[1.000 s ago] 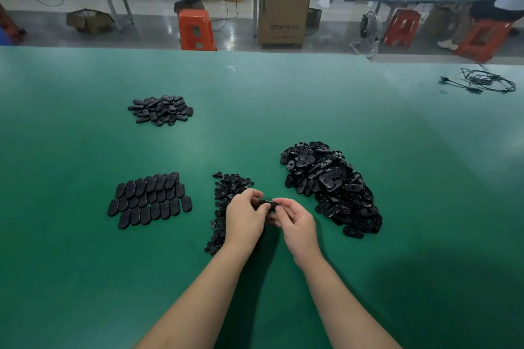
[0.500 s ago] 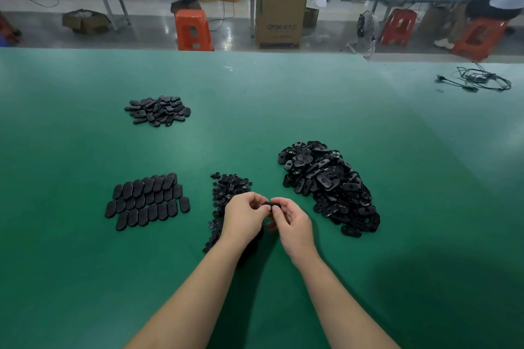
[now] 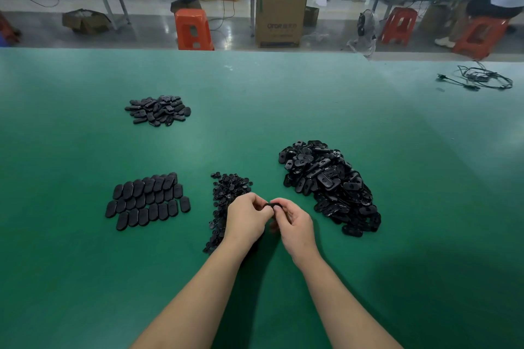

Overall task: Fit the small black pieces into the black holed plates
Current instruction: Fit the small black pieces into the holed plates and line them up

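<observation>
One holed plate [image 3: 269, 205] is pinched between the left hand [image 3: 246, 221] and right hand [image 3: 295, 225], fingertips of both curled onto it, just above the green table [image 3: 283, 99]. Whether a small piece is already being pushed into it can't be told, since it's mostly hidden by the fingers.

Progress, judged from how stuff is laid out: a batch of approx. two dozen plates is lined up in neat overlapping rows [image 3: 147, 200] on the near left, prob. the finished ones, holes not visible from here. A loose far-left heap [image 3: 158, 110] of similar plates is seen further back; done or not, can't be said. To the right, a big pile of holed plates [image 3: 329, 184] is left untouched, holes clearly open, so most of the work is still to be done imo. The small black pieces [image 3: 226, 193] are strewn in a strip right beside the left hand, partly covered by it, plenty remaining.

So: early-to-mid stage, one plate in hand, a large stock waiting.
</observation>
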Motion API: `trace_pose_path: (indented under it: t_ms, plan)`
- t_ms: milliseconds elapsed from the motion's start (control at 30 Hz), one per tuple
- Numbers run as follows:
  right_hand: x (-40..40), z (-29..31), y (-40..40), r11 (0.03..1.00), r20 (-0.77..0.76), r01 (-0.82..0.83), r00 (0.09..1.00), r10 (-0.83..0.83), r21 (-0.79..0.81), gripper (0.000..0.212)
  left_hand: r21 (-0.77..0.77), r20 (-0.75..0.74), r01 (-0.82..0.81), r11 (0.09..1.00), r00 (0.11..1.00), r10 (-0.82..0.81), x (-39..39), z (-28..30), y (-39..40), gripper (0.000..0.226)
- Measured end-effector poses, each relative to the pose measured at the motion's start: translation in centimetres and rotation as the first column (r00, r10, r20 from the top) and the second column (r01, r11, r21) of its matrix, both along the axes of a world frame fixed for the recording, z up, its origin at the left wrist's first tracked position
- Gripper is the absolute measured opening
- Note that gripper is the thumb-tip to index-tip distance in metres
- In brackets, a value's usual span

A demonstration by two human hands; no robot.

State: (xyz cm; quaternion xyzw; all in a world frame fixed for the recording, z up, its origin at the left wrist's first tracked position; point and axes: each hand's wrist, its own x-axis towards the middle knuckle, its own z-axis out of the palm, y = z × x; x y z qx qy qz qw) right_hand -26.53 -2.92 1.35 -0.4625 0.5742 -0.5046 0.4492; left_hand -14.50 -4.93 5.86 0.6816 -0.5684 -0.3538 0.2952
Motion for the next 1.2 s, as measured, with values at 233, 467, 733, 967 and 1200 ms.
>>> trace_pose_path:
  t_ms: [233, 467, 733, 967, 1200]
  plan:
    - [0.1, 0.1, 0.0, 1.0, -0.017, 0.022, 1.0, -0.022, -0.012, 0.021, -0.025, 0.026, 0.012, 1.0, 1.0, -0.012, 0.0, -0.1, 0.0, 0.01]
    - [0.3, 0.1, 0.1, 0.999, -0.026, 0.049, 0.998, -0.05, -0.021, 0.014, -0.129, 0.056, 0.121, 0.984, 0.992, -0.115, 0.3, -0.5, 0.3, 0.005]
    - [0.2, -0.1, -0.1, 0.999, -0.093, 0.032, 0.995, -0.034, -0.021, 0.015, -0.249, 0.225, 0.234, 0.94, 0.958, -0.179, 0.8, -1.4, 0.4, 0.015]
    - [0.0, 0.0, 0.0, 1.0, -0.06, 0.01, 0.998, -0.01, 0.012, 0.011, -0.303, 0.311, 0.309, 0.901, 0.926, -0.213, 1.1, -1.9, 0.6, 0.032]
    - [0.5, 0.4, 0.3, 0.999, -0.023, 0.048, 0.999, -0.048, 0.003, 0.016, -0.415, 0.472, 0.302, 0.859, 0.878, -0.081, 3.6, -1.4, 1.0, 0.019]
